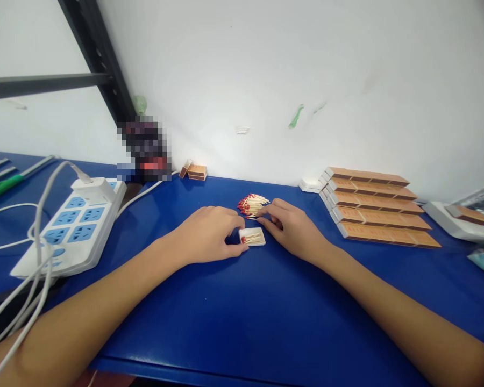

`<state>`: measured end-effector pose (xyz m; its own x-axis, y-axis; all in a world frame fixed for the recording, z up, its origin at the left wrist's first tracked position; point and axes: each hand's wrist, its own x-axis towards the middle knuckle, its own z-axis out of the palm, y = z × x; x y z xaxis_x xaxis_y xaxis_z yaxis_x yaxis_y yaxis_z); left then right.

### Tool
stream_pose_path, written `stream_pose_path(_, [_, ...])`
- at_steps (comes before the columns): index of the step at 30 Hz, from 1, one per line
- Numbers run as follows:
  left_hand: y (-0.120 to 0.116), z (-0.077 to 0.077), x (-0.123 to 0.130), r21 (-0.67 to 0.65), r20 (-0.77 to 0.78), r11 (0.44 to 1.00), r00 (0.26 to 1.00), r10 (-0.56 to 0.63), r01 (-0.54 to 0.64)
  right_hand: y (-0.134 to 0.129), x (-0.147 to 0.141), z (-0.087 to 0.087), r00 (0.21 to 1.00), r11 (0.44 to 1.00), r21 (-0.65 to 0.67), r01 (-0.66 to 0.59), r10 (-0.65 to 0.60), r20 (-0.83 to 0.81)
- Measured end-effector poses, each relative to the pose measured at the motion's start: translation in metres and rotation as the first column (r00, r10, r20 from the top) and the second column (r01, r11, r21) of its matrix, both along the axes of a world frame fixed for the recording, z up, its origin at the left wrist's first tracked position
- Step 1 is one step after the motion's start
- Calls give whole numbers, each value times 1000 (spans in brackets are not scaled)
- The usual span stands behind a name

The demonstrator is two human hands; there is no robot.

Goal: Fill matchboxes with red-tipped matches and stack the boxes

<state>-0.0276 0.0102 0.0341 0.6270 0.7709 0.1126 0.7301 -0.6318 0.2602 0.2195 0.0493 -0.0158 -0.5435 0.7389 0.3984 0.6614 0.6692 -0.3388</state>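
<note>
Right, here's the small white open cardboard tray [258, 241], lying on the glossy blue tabletop [242, 317] with a few red-headed wooden matches [250, 237] inside. The left hand [210, 234] has thumb and forefinger pinching the tray's left end. Over at the tray's far right side, the right hand [285, 223] has its thumb and forefinger close together at the edge of a loose heap of red-tipped pale matches [253, 205]; whether they pinch one, I cannot tell. That heap sits just behind the tray, between it and the white wall [242, 80]. Well right of the tray, orange-brown matchboxes with white ends [379, 207] stand in stepped rows, a small white box [311, 185] just beside them. Behind and left of the tray, two small brown boxes [192, 171] sit near the wall. Well left of it, there's a bulky white power strip with blue sockets [75, 223], its looping white cables [38, 269] crossing the left forearm.
</note>
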Motion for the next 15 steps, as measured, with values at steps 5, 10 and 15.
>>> stream_pose_path(5, [-1,1,0,-2,2,1000,1000,3,-3,-1,0,2,1000,1000,-20,15,-15,1])
stream_pose_path(10, [-1,3,0,-7,4,1000,1000,-6,6,-1,0,3,999,999,-44,17,-16,30])
stream_pose_path(15, [-1,2,-1,-5,3,1000,1000,-2,2,-2,3,5,999,1000,-17,-4,5,44])
